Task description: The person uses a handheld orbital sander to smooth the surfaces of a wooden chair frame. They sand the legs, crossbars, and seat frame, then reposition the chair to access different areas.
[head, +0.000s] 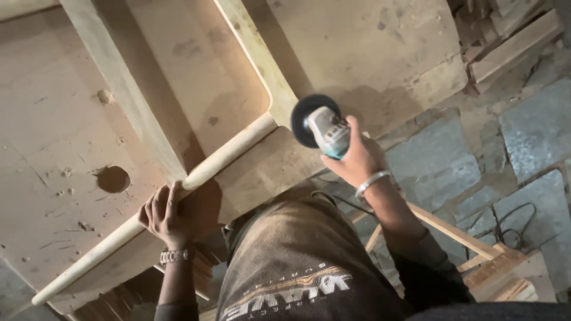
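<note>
A pale wooden frame (262, 65) lies on a dusty workbench (53, 137), with a rounded bar (232, 151) running from lower left up to a joint near the middle. My left hand (162, 215) grips that bar from below, thumb on top, with a metal watch on the wrist. My right hand (357, 159) holds an angle grinder (321, 126) with a black disc. The disc sits just right of the frame's joint, close to the wood; contact is unclear. A silver bangle circles my right wrist.
A round hole (113, 178) is cut in the workbench top at the left. Stone paving (523, 137) covers the floor at the right. Wood offcuts (511, 44) lie at the top right, and a wooden frame with a black cable (505, 229) stands at the lower right.
</note>
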